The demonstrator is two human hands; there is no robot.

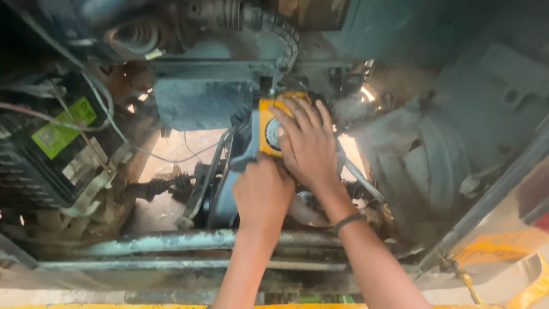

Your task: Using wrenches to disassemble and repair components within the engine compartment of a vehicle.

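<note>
The person is reaching both bare hands into a grimy engine bay and working on a yellow part (267, 133) with a round pale centre, which is sitting just above the middle of the view, under a ribbed black hose (280, 34) at twelve o'clock. The right hand (307, 143) is lying spread over the yellow part's right side, fingers flat and pressing on it rather than curling round it. The left hand (262, 191) is sitting at six o'clock from the part, closed into a fist around something dark at the part's lower edge; what it is clasping cannot be told. A black band (349, 221) is circling the right wrist. At nine o'clock a black battery with a green label (54, 134) is standing among loose wires (108, 109), and a pale metal crossbar (171, 241) is running along at seven o'clock. The likely trouble, as I judge it: the part is being held only by palm pressure, so a greasy surface could let it slide and drop down into the gap below, and the hands are crowded close enough that a sudden slip could knock knuckles against the surrounding metal.
</note>
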